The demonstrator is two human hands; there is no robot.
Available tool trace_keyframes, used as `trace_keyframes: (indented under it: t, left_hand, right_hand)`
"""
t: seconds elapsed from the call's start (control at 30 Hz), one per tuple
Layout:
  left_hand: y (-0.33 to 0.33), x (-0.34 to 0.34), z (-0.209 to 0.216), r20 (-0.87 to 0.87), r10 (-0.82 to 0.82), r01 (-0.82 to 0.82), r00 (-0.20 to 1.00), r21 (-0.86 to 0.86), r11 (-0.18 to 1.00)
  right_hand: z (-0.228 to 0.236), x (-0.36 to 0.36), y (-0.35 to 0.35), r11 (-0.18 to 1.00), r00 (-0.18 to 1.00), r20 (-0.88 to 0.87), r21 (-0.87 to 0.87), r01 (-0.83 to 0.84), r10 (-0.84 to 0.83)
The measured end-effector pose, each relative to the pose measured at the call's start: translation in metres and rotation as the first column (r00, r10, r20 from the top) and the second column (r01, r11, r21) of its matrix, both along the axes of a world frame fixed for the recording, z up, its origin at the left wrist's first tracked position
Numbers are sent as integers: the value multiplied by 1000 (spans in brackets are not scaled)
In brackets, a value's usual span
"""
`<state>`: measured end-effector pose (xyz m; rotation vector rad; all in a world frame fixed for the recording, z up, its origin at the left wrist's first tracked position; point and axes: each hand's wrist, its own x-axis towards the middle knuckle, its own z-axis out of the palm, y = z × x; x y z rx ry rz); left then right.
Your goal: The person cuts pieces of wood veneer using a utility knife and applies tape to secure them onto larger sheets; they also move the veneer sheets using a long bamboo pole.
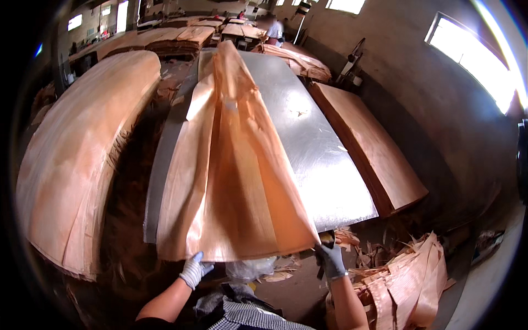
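Note:
A long, thin wood veneer sheet (236, 209) lies rippled and partly folded over a shiny metal-topped table (324, 159). Its near edge hangs slightly past the table's near end. My left hand (194, 270), in a pale glove, is closed on that edge, left of its middle. At the sheet's near right corner, my right hand (331, 259), in a grey glove, is closed with its fingers at the veneer. A dark object shows beside the right fingers, too small to make out. The fingertips under the sheet are hidden.
Tall veneer stacks flank the table: a curved one at the left (82, 148) and another at the right (368, 137). A bundle of veneer scraps (407, 280) sits near my right forearm. Clear plastic (250, 269) lies below the table's end. Another person (273, 33) stands far back.

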<state>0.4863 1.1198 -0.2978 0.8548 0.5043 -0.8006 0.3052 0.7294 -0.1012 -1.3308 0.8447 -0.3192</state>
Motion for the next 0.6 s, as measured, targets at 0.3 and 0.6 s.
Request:
trace_keyframes:
  t: [0.3,0.6]
  left_hand:
    - [-62,10,-23,-163,80,-57,983,139,989]
    - [-61,62,-46,-73,312,-298,947,154,942]
  right_hand:
    - [-165,-101,-60,801,980,-192,-595,-67,-60]
    - [-46,-12,-179,994,980,-192,-103,41,-60]
